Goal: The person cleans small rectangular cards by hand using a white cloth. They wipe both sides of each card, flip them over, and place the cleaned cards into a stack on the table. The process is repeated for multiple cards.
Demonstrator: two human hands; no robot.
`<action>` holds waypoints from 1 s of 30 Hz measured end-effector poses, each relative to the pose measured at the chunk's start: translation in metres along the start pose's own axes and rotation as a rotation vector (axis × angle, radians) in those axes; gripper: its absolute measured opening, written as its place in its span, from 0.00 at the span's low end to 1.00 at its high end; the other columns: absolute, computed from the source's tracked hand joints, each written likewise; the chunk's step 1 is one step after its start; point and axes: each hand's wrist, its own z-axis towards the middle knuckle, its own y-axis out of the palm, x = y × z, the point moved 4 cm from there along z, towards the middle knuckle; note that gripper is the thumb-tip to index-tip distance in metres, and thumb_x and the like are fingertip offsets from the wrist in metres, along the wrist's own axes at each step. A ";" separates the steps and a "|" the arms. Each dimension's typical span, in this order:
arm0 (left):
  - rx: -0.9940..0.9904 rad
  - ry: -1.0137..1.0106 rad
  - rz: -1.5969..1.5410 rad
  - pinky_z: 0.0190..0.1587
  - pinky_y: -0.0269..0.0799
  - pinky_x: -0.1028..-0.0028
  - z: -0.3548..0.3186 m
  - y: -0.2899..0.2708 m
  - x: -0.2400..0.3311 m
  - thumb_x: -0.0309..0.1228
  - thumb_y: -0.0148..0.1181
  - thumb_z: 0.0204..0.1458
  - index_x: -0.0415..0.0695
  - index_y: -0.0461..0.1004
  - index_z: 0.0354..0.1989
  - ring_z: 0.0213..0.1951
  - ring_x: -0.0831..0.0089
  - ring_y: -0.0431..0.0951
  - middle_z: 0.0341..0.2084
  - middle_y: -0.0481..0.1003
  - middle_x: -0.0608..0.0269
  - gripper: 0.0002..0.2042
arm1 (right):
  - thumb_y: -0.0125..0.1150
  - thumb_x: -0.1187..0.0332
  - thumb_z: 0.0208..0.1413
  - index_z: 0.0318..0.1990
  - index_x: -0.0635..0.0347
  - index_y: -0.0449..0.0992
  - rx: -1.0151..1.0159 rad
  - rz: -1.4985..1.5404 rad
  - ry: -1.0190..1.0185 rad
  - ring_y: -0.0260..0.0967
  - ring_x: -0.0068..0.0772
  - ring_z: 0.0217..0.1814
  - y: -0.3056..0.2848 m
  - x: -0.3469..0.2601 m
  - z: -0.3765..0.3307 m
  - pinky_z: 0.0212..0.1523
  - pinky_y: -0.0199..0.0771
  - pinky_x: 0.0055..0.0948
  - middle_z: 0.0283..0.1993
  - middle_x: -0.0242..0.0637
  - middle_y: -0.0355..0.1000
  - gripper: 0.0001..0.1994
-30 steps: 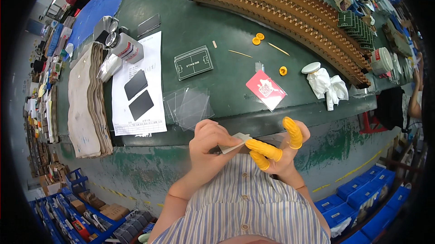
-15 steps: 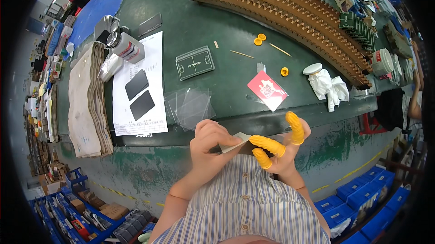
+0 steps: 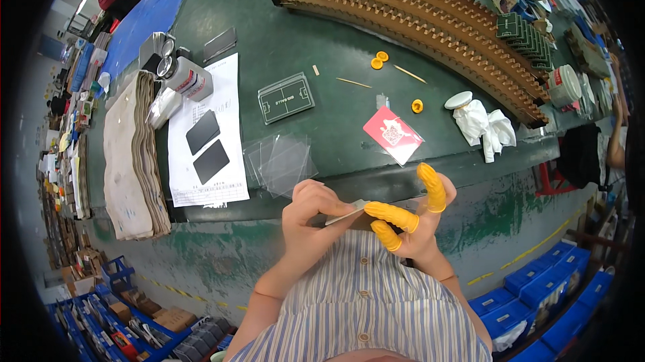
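Note:
Close to my shirt front, just below the table edge, my left hand is closed on a thin, pale grey-green card. It is tilted, and its thumb lies along the face. My right hand wears yellow finger cots on three digits. One yellow fingertip touches the card's right edge; the other fingers are spread, one pointing up. Beyond the hands lie several clear plastic sleeves, a dark green card stack with white pitch lines and a red-and-white card.
Slotted brown racks cross the far right. Two dark cards lie on a paper sheet beside a pump bottle and a stacked cloth pile. White cloth, yellow finger cots and wooden sticks lie rightward.
The view has shifted slightly. The card in my left hand has tilted a little more edge-on, with my right fingertip still against it.

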 end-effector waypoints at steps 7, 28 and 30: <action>-0.014 -0.228 -0.372 0.53 0.58 0.69 -0.004 0.005 -0.020 0.19 0.67 0.37 0.45 0.72 0.21 0.32 0.76 0.74 0.25 0.77 0.65 0.09 | 0.67 0.55 0.40 0.41 0.38 0.81 -0.015 0.105 0.046 0.47 0.44 0.56 -0.001 0.007 -0.004 0.56 0.49 0.38 0.62 0.41 0.54 0.16; -0.023 -0.262 -0.599 0.42 0.65 0.74 -0.006 0.010 -0.026 0.15 0.62 0.39 0.44 0.68 0.23 0.34 0.73 0.72 0.26 0.76 0.60 0.10 | 0.67 0.56 0.41 0.43 0.36 0.80 -0.100 0.117 -0.055 0.48 0.43 0.55 0.004 -0.007 0.004 0.54 0.52 0.37 0.59 0.40 0.57 0.17; -0.022 -0.268 -0.626 0.40 0.66 0.75 -0.006 0.010 -0.025 0.15 0.62 0.39 0.44 0.68 0.23 0.34 0.73 0.72 0.26 0.75 0.60 0.10 | 0.67 0.56 0.41 0.43 0.36 0.80 -0.090 0.121 -0.042 0.47 0.43 0.55 0.004 -0.006 0.004 0.54 0.52 0.37 0.59 0.40 0.57 0.17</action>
